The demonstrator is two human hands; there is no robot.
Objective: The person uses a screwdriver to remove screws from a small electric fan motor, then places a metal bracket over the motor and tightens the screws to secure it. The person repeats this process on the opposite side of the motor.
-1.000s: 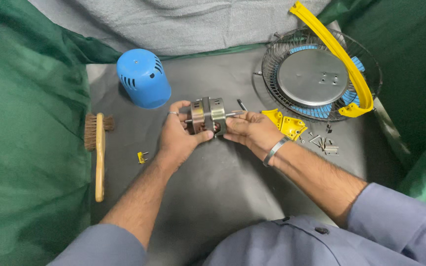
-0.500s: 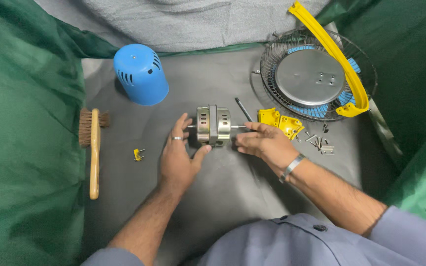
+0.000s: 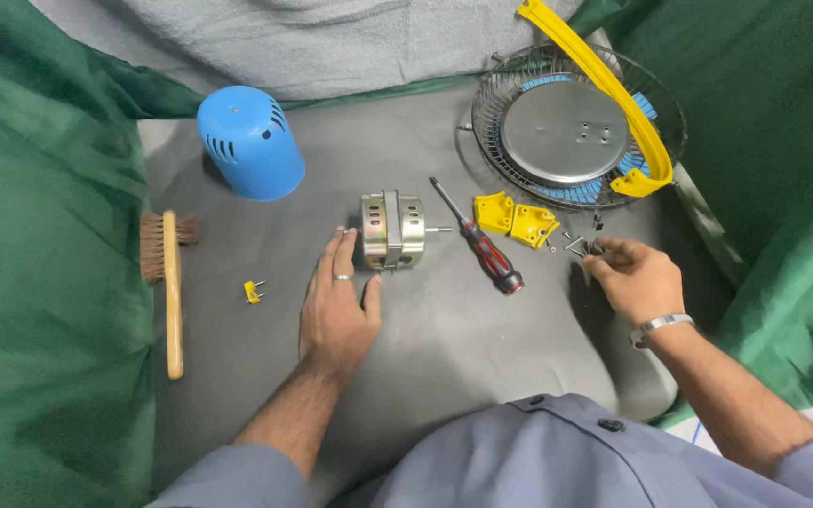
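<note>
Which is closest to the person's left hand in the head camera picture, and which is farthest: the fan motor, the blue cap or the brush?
From the left hand:
1. Fan motor, just above the fingertips.
2. Brush, off to the left.
3. Blue cap, up at the back left.

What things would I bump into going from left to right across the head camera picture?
Brush → yellow plug → left hand → motor → screwdriver → yellow bracket → right hand.

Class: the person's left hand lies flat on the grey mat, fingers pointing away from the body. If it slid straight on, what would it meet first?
Most likely the silver cylindrical metal motor; the left hand already has its fingertips beside it.
</note>
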